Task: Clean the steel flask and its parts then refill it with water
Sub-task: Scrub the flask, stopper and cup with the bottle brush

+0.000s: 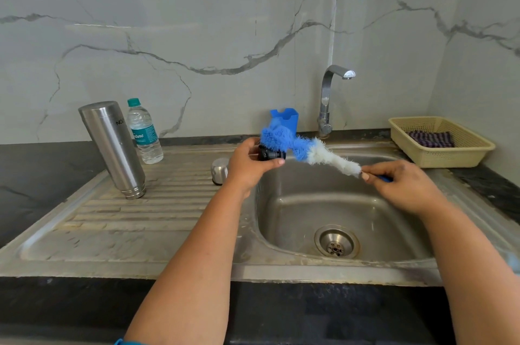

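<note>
The steel flask (112, 148) stands upside down on the ribbed drainboard at the left, its mouth down. A small steel cap (219, 171) sits on the drainboard beside my left wrist. My left hand (247, 167) grips a black stopper (268, 153) over the basin's left rim. My right hand (402, 183) holds the blue handle of a bottle brush (312, 152). The brush's blue and white bristles lie against the black stopper.
A plastic water bottle (143, 133) stands behind the flask. A blue holder (287, 118) sits behind the sink by the tap (327, 100). A beige basket (439, 142) with a striped cloth (430, 139) is at the right. The basin (298, 221) has a drain (336, 242).
</note>
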Available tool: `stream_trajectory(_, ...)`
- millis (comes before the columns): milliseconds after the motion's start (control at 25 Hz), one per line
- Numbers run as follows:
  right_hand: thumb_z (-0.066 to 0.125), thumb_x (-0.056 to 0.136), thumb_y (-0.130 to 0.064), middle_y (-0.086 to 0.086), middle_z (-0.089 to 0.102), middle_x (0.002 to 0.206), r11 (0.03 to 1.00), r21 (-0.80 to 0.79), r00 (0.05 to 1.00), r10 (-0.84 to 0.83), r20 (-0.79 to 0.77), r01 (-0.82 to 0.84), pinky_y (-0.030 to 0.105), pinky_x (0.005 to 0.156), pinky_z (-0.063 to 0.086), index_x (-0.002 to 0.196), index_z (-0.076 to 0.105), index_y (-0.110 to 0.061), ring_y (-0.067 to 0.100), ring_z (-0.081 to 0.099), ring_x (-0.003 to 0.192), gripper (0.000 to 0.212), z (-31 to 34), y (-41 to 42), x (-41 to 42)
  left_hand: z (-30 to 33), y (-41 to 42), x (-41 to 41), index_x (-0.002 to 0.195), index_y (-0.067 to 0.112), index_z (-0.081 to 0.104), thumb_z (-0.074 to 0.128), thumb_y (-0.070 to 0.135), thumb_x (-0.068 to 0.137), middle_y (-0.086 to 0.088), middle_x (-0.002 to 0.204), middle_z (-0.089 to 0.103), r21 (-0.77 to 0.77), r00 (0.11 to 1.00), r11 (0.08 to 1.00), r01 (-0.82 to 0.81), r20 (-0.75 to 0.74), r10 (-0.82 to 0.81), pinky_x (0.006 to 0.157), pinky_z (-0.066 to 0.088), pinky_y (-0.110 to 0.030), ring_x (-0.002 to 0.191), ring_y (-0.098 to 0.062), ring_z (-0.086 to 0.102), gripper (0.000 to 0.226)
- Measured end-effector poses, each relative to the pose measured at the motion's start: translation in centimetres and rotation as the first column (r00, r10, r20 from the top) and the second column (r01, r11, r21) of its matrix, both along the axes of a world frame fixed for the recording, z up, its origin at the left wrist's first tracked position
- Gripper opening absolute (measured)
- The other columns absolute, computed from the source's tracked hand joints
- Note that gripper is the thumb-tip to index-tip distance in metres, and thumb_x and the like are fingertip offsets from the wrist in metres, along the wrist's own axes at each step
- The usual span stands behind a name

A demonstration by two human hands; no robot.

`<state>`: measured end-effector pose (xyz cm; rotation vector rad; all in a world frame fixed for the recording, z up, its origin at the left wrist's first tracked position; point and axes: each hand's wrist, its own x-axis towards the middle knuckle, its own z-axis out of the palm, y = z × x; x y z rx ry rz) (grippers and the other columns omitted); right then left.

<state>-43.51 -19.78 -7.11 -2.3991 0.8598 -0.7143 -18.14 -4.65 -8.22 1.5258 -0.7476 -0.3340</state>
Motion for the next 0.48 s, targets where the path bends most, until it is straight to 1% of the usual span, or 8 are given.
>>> stream_trajectory(40,0.061,0.092,-0.024,-0.007,0.071,0.102,1.000,-0.014,1.000,-0.004,-0.018,0.004,0.027,0.082,0.046,0.115,0.071,-0.025,0.014,0.062,0.092,0.024,-0.1,0.0,0.3,0.0,-0.1,-0.2,0.112,0.026,0.061,0.093,0.013,0.060,0.004,0.111,0.069,0.027,0.997,0.999,-0.034,0.066,0.032,0.092,0.054,-0.034,0.105,-0.014,0.066,0.063)
stream_trajectory(80,0.061,0.092,-0.024,-0.006,0.072,0.102,1.000,-0.025,1.000,-0.006,-0.027,0.005,0.028,0.082,0.048,0.115,0.070,-0.026,0.015,0.063,0.092,0.025,-0.2,0.1,0.6,0.0,-0.2,-0.4,0.112,0.026,0.060,0.094,0.011,0.059,0.005,0.111,0.067,0.028,0.994,0.998,-0.061,0.093,0.058,0.091,0.053,-0.032,0.105,-0.012,0.064,0.064)
stream_trajectory(120,0.061,0.092,-0.023,-0.007,0.072,0.102,1.000,-0.023,1.000,0.001,-0.019,-0.002,0.028,0.082,0.048,0.115,0.071,-0.026,0.014,0.063,0.091,0.025,-0.2,0.1,0.6,0.1,-0.2,-0.3,0.112,0.025,0.060,0.094,0.010,0.059,0.005,0.111,0.067,0.008,0.993,0.996,-0.088,0.077,0.087,0.091,0.053,-0.031,0.105,-0.012,0.064,0.065)
stream_trajectory(200,0.064,0.091,-0.021,-0.014,0.070,0.097,0.999,0.015,0.999,0.028,0.019,-0.028,0.024,0.080,0.044,0.112,0.072,-0.025,0.009,0.061,0.091,0.023,0.0,0.2,0.2,0.3,0.2,0.2,0.111,0.023,0.061,0.092,0.007,0.061,0.003,0.110,0.068,-0.047,0.990,0.989,-0.142,0.005,0.142,0.090,0.054,-0.032,0.103,-0.013,0.066,0.061)
stream_trajectory(280,0.064,0.091,-0.021,-0.017,0.069,0.098,0.999,0.022,0.999,0.049,0.012,-0.049,0.022,0.081,0.041,0.110,0.073,-0.025,0.006,0.060,0.092,0.022,-0.1,0.3,0.1,0.4,0.6,0.6,0.109,0.023,0.060,0.091,0.004,0.062,0.005,0.108,0.069,-0.048,0.991,0.990,-0.131,-0.002,0.131,0.090,0.055,-0.033,0.102,-0.013,0.066,0.059)
stream_trajectory(400,0.062,0.092,-0.024,-0.009,0.071,0.105,0.999,-0.039,1.000,0.015,0.000,-0.015,0.023,0.083,0.043,0.116,0.071,-0.023,0.011,0.061,0.096,0.025,-0.3,0.6,1.1,0.5,0.4,-0.4,0.113,0.024,0.057,0.091,0.005,0.062,0.008,0.108,0.065,0.026,0.997,0.999,-0.039,0.072,0.037,0.088,0.052,-0.031,0.104,-0.014,0.064,0.064)
stream_trajectory(480,0.062,0.092,-0.024,-0.012,0.070,0.104,0.999,-0.006,0.999,0.032,0.012,-0.032,0.023,0.084,0.041,0.115,0.071,-0.024,0.009,0.060,0.098,0.025,-0.4,0.5,1.1,0.5,0.3,-0.4,0.115,0.026,0.055,0.089,0.006,0.065,0.007,0.112,0.064,0.011,0.996,0.998,-0.060,0.065,0.059,0.088,0.051,-0.031,0.105,-0.014,0.063,0.064)
